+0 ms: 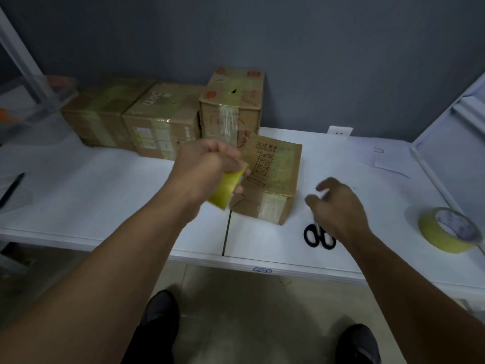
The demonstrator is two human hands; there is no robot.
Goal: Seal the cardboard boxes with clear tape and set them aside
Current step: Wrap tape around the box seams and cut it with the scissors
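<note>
Head view: left hand [207,166] grips a yellowish tape roll [227,189] above the white table [105,185], just beside the front cardboard box [267,179]. Right hand [338,206] hovers with loosely curled fingers over black-handled scissors [319,236], holding nothing. Three taped boxes [162,119] stand behind; a second tape roll [450,229] lies at the right

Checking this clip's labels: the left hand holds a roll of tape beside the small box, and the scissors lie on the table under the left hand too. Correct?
Not quite. The head view shows the scissors under the right hand, not the left. The left hand does hold a roll of tape beside the small box.
</note>
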